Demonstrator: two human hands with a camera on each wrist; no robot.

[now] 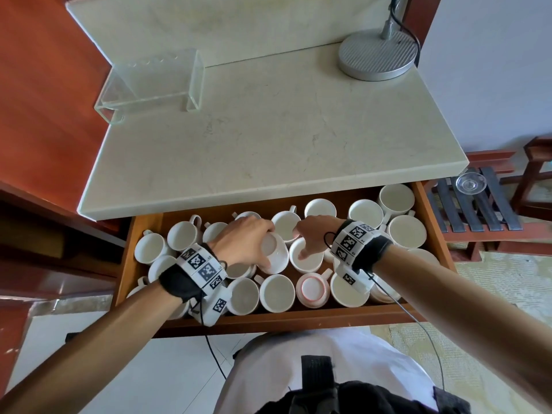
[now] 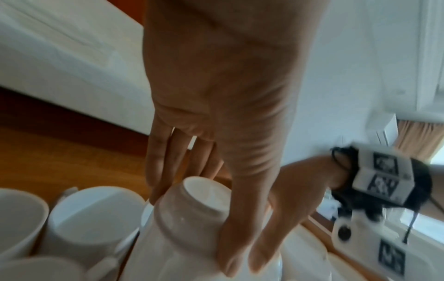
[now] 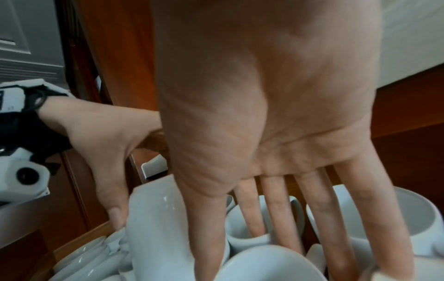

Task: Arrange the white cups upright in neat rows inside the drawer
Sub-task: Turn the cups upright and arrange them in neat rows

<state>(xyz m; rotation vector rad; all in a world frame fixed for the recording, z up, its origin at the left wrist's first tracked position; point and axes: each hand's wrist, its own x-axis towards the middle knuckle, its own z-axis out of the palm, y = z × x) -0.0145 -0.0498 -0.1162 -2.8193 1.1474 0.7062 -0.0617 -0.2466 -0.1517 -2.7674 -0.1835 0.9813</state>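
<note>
The open wooden drawer holds several white cups, most of them upright. In its middle my left hand grips a white cup that is tilted with its base up; fingers lie behind it and the thumb in front. My right hand hovers just to the right, over an upright cup. Its fingers point straight down among the cups, and its thumb lies against the tilted cup. Another cup stands upside down near the drawer's front.
Above the drawer lies a pale stone countertop with a clear acrylic stand and a grey lamp base. To the right, a glass dish sits on a slatted wooden rack. Cables hang from both wristbands.
</note>
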